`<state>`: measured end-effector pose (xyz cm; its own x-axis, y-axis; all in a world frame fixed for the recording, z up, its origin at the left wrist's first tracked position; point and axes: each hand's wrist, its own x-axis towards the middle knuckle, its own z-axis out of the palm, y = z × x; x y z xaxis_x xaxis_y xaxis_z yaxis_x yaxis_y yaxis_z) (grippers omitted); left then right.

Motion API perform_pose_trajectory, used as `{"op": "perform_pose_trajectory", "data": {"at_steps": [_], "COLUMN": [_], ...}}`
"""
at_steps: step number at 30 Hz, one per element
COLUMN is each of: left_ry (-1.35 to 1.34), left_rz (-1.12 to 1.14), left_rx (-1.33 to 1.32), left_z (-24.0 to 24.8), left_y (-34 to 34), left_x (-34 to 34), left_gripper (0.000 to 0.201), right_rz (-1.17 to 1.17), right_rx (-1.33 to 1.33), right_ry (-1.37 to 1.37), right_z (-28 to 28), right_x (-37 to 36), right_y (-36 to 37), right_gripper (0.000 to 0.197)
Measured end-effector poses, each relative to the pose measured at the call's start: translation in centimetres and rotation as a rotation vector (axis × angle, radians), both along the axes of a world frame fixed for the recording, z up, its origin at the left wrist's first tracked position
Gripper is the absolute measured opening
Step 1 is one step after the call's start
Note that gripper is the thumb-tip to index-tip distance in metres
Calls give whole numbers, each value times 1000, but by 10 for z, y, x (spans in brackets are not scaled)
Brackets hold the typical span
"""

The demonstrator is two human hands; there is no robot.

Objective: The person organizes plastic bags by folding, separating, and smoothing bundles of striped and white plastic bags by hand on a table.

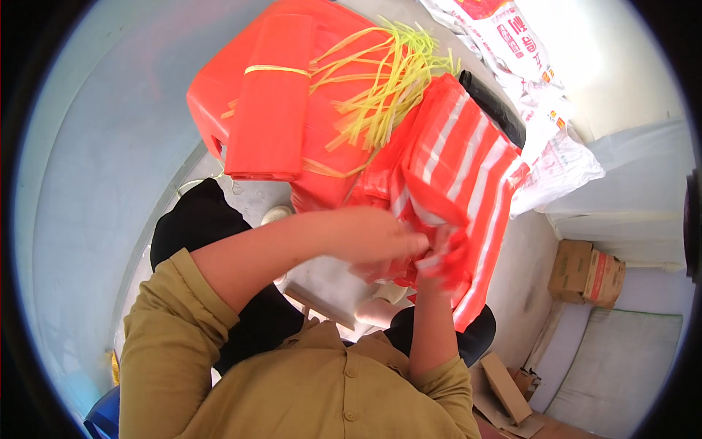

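My left hand (376, 238) and my right hand (442, 267) meet in front of my chest, both closed on a bundle of red-and-white striped plastic bags (457, 172). The bundle slants up to the right from my hands; a loose end hangs below them. Behind it lies a folded stack of plain red bags (269, 102) tied with a yellow strip, resting on a red plastic stool (212, 88). A heap of loose yellow plastic strips (387, 80) spreads over the stool top, just above the striped bundle.
White printed sacks (534, 88) lie at the upper right. Cardboard boxes (589, 274) stand at the right, flattened cardboard (508, 388) on the floor below. A pale blue wall (95, 183) curves along the left. My knees in dark trousers (197, 227) are under my arms.
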<state>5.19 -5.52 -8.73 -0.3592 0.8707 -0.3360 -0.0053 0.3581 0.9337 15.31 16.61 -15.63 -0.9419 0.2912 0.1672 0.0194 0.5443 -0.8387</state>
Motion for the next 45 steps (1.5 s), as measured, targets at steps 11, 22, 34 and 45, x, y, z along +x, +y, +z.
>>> {"op": "perform_pose_trajectory", "data": {"at_steps": [11, 22, 34, 45], "left_ry": [567, 183, -234, 420], "left_rz": [539, 533, 621, 649], "left_rx": [-8, 321, 426, 223], "left_z": [-52, -36, -38, -54], "left_y": [18, 42, 69, 69], "left_x": [-34, -32, -23, -24], "left_gripper": [51, 65, 61, 47], "right_rz": [-486, -419, -518, -440], "right_rx": [-1101, -1212, -1262, -1164], "right_ry": [261, 249, 233, 319], "right_z": [39, 41, 67, 54], "right_x": [-37, -38, -38, -34], "right_y": [-16, -4, -17, -14], "right_gripper": [47, 43, 43, 42]}}
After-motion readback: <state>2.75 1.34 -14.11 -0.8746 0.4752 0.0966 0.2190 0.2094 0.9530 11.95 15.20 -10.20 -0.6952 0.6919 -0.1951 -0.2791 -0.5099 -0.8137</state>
